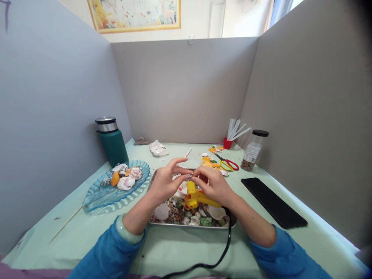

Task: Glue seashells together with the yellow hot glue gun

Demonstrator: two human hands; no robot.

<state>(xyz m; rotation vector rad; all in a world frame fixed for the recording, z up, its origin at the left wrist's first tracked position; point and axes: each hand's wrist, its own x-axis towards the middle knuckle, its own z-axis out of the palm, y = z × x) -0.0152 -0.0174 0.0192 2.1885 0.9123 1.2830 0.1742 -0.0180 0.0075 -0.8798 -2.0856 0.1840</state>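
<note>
My sleeves (109, 250) are blue, glue gun (195, 198) yellow, cord (228, 245) black. Scissors handles (231, 161) red and yellow. I see clear-blue plate (100, 197), teal bottle (113, 148), pale-green tablecloth (180, 248), white shell (126, 183) with reddish streaks.

Bright, even light covers my tabletop (180, 248), strongest at the window (281, 13) above its far right corner, where the view burns to white. The right partition (314, 108) looks duller than the left partition (52, 108). The flask (113, 147) throws a soft shadow past the left edge. I see wide-angle stretching, dark blur beyond the right edge, and slight softness at my fingertips (186, 170).
</note>
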